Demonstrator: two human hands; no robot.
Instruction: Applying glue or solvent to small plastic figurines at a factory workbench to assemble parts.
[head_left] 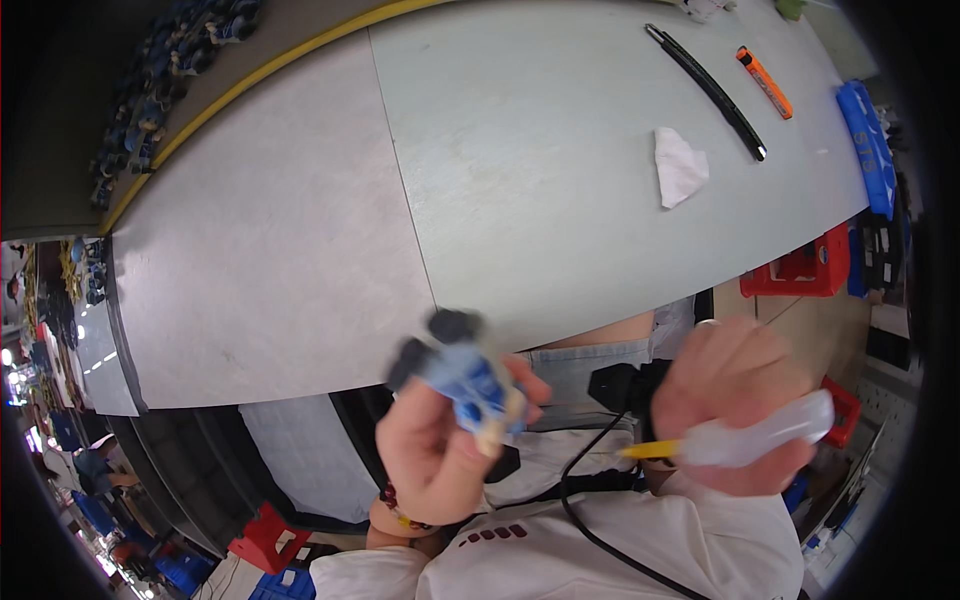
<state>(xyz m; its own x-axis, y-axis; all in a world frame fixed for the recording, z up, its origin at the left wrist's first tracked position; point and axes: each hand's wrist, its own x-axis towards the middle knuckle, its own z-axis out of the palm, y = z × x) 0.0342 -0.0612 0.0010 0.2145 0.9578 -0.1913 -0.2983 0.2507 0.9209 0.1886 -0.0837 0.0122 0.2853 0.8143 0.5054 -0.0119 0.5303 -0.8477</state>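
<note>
Above my lap, near the front edge of the table (250,330), my left hand (430,450) is closed around a small blue toy figurine (468,382). Two dark rounded parts stick out from its upper end, and a pale part shows at its lower end. To the right, my right hand (735,400) grips a translucent white squeeze bottle (760,435) with a thin yellow tip. The tip points left, towards the figurine, but stays apart from it. Motion blurs the right hand and, to a lesser degree, the figurine.
A crumpled white tissue (680,168), a black utility knife (708,90) and an orange marker-like stick (765,83) lie at the table's far right. Many blue figurines (160,90) stand beyond a yellow edge strip (255,75). Red crates (800,268) sit beside the table. A black cable (575,510) crosses my front.
</note>
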